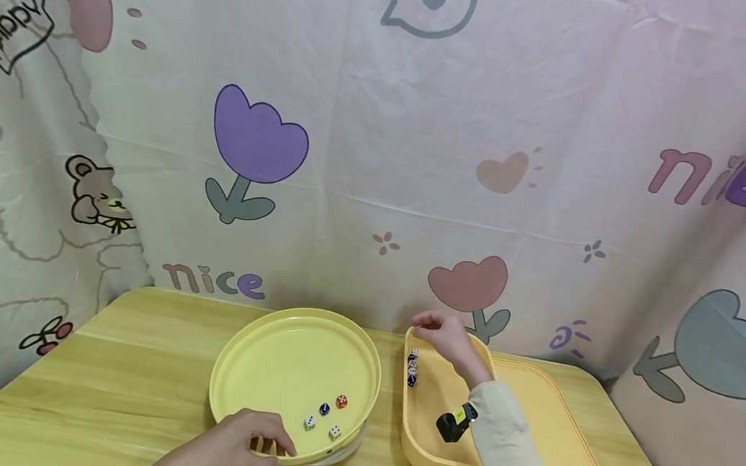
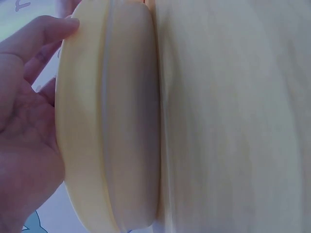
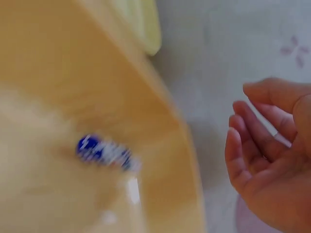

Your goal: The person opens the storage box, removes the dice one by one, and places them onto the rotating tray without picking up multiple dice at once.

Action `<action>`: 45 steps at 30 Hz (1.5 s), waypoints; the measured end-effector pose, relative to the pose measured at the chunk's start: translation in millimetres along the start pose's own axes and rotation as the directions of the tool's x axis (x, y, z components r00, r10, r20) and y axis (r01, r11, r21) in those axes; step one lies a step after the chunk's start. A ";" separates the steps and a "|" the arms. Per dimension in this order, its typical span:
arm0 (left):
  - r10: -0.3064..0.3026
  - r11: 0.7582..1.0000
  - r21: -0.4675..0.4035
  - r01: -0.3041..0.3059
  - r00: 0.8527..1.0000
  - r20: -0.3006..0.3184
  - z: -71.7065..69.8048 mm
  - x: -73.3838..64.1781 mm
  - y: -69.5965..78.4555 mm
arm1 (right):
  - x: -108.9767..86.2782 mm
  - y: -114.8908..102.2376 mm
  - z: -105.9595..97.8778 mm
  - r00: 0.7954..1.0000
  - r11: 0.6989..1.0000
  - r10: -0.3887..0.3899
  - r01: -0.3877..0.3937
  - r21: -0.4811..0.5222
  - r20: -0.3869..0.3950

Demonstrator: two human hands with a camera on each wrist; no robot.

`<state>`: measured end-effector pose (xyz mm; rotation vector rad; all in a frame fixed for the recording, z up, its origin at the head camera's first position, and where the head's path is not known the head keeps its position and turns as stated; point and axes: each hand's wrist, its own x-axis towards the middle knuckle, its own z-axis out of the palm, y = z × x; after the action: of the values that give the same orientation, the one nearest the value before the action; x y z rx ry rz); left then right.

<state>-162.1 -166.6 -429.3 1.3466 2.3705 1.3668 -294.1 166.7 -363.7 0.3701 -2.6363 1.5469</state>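
While my left hand [image 1: 243, 443] grips the near rim of the round yellow tray [image 1: 279, 371], two white dice [image 1: 310, 423] lie inside it, with a blue die [image 1: 324, 409] and a red die [image 1: 342, 401] just beyond. To its right on the table [image 1: 143, 361], the orange bin [image 1: 429, 406] holds a row of blue and white dice [image 1: 411, 380]. At its far end hangs my right hand [image 1: 446, 337], fingers loosely bent.

on the desk [image 1: 110, 366], a tray [image 1: 286, 357] stands left of a bin [image 1: 421, 424], the two apart, and a panel [image 1: 555, 412] lies just right of the bin. four dice [image 1: 324, 409] sit near one another in the tray's near right part, while a row of dice [image 1: 411, 380] runs along the bin's left wall. behind the desk hangs a curtain [image 1: 352, 152].
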 end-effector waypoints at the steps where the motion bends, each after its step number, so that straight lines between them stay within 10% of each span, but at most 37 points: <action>1: -0.005 1.000 -0.001 0.005 1.000 0.000 0.1 0.0 0.0 | -0.4 6.4 -0.9 1.000 1.000 0.009 -0.009 0.002 0.026; 17: -0.041 0.999 -0.004 0.041 0.999 0.015 0.4 2.1 1.6 | -4.2 80.9 -1.2 0.976 0.993 0.102 -0.111 0.039 0.190; 45: -0.002 1.000 0.016 0.002 1.000 0.015 -0.7 3.1 -0.9 | -4.8 84.4 9.7 0.967 0.988 0.135 -0.116 -0.101 0.216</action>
<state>-164.9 -165.0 -428.6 1.3533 2.3781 1.3350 -308.8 198.5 -441.2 0.3989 -2.9408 1.4970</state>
